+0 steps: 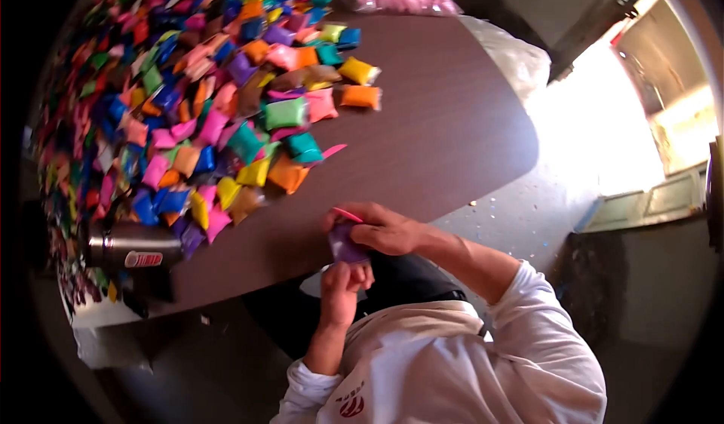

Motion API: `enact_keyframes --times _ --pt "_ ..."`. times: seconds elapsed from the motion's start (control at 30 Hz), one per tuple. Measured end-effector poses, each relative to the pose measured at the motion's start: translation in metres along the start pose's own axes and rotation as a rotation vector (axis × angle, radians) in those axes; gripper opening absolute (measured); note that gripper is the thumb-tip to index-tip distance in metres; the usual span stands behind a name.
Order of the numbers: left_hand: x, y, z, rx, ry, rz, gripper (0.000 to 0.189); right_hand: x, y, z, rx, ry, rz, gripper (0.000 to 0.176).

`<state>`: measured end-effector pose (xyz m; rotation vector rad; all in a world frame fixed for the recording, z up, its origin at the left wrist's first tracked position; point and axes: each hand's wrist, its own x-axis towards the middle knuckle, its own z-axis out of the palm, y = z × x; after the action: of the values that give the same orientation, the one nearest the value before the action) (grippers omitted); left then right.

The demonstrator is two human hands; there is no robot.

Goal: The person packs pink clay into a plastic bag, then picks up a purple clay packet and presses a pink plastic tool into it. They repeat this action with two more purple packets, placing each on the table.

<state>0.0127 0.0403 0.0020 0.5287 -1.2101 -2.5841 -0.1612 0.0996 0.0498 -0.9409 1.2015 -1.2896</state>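
Observation:
Above my lap, by the table's near edge, a small purple packet [346, 244] in clear film is between my hands. My right hand [388, 229] is closed on its upper end. A thin pink plastic piece [348, 215] sticks out from the fingers of that same hand; its full shape is hidden. Just below, my left hand [345, 282] has its fingers curled in against the packet's lower end. How firmly the left fingers pinch the film is hard to see.
A large heap of colourful small packets [226, 122] covers the left of the brown table [445, 115]. Near the front-left edge lies a steel cylinder [136, 244] with a label. Another pink strip [334, 151] lies by the heap. Bulk bags [407, 0] sit at the far edge.

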Motion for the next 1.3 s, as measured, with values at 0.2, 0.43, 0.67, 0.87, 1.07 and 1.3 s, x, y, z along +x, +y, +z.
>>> enact_keyframes --times 0.2,0.43,0.67,0.87,1.07,1.3 --pt "0.005 -0.004 0.003 -0.009 -0.034 0.022 0.044 0.001 -0.006 0.01 -0.24 0.045 0.014 0.04" --pt "0.005 -0.007 0.008 0.003 -0.05 0.086 0.048 -0.007 -0.027 0.011 0.098 -0.054 0.311 0.047" --pt "0.007 0.002 0.011 0.053 0.156 0.015 0.046 -0.009 -0.034 -0.017 -0.168 0.788 -0.021 0.033" --pt "0.012 0.033 0.012 0.056 0.126 0.075 0.045 -0.025 -0.016 -0.019 -0.336 0.622 0.224 0.06" --pt "0.016 0.02 0.012 0.084 0.19 -0.06 0.049 -0.028 -0.01 -0.006 -0.205 0.522 0.17 0.045" --pt "0.015 0.014 0.01 0.1 0.195 -0.054 0.053 -0.028 -0.014 0.001 -0.221 0.497 0.192 0.025"
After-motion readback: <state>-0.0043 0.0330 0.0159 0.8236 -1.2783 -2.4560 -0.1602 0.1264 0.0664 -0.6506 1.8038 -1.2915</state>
